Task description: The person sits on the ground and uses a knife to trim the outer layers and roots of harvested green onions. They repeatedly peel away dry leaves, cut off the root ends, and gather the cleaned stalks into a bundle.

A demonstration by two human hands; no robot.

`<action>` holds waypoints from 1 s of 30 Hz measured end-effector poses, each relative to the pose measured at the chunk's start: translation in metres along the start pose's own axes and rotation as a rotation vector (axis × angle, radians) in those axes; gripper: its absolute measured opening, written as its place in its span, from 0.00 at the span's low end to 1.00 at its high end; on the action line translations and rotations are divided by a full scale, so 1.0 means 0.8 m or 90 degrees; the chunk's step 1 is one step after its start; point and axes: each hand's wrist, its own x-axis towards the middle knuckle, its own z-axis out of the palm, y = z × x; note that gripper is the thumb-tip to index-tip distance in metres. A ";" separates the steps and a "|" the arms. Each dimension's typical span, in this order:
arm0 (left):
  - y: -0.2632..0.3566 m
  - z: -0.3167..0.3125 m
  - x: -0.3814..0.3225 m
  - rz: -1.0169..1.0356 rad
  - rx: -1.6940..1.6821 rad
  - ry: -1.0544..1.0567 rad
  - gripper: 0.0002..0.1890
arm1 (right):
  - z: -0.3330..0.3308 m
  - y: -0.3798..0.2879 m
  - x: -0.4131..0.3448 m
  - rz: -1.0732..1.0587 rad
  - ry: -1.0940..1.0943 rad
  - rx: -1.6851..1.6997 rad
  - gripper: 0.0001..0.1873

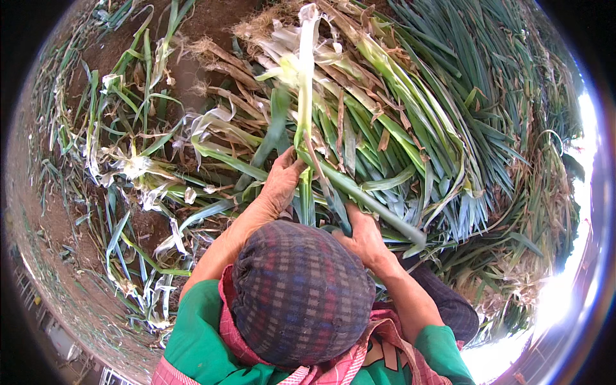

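Note:
A single peeled green onion (pixel 305 77) stands out ahead of me, its white stalk pointing away and its leaves running back toward my body. My left hand (pixel 281 185) grips it where the stalk turns green. My right hand (pixel 362 236) is closer to my body and holds the lower end of a partly dried outer leaf (pixel 333 199), which slants down from the onion's neck. One thick green leaf (pixel 370 202) sticks out over the right wrist. Under the onion lies a heap of unpeeled green onions (pixel 385 101), roots away from me, with brown dry skins on them.
Stripped leaves and pale skins (pixel 139 168) litter the brown soil (pixel 192 17) on the left. More green onions (pixel 471 53) are piled at the far right. Behind them is a bank of drying leaves (pixel 534 231). My checked cap (pixel 303 293) hides part of the near area.

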 end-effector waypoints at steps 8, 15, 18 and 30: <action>0.005 0.002 0.000 0.082 0.223 0.022 0.16 | -0.042 -0.036 0.134 0.084 -0.007 -0.129 0.22; -0.004 -0.004 0.003 0.052 0.212 -0.011 0.16 | -0.081 -0.065 0.262 0.094 0.057 -0.207 0.23; -0.005 -0.001 0.000 0.049 0.211 -0.015 0.15 | -0.091 -0.076 0.302 0.112 0.027 -0.208 0.25; 0.018 0.016 -0.021 -0.040 0.217 -0.079 0.22 | -0.063 -0.041 0.233 0.139 0.061 -0.057 0.24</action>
